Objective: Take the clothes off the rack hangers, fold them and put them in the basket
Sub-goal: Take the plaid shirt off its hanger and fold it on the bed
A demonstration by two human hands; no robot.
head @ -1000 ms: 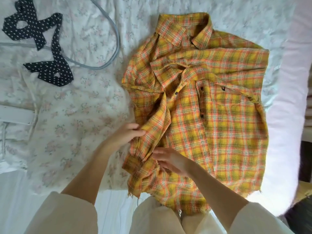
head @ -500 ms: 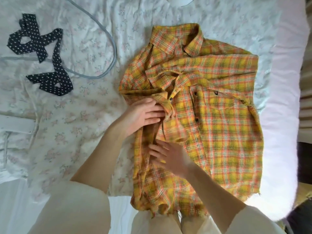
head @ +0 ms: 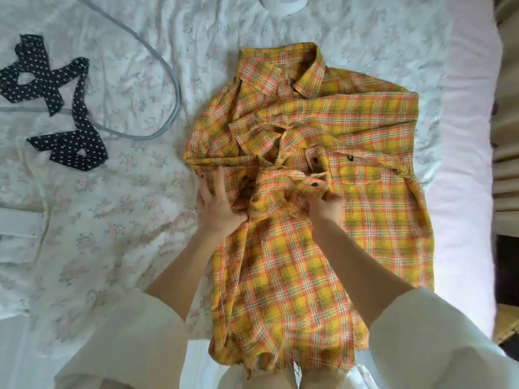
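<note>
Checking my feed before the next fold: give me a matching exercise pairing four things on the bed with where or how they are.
Things:
1. plaid shirt
2. polka-dot ribbon
3. left hand
4. right hand

States:
A. grips the buttoned cuff
B. lies far left on the floral sheet
C. presses flat on the shirt's left edge
D. spread out, collar away from the person

Pairs: 1-D, 2-B, 3-C, 4-A

Matt woven plaid cloth shirt (head: 323,248) with frayed hem on soft, wrinkled floral cotton sheet (head: 126,214).
</note>
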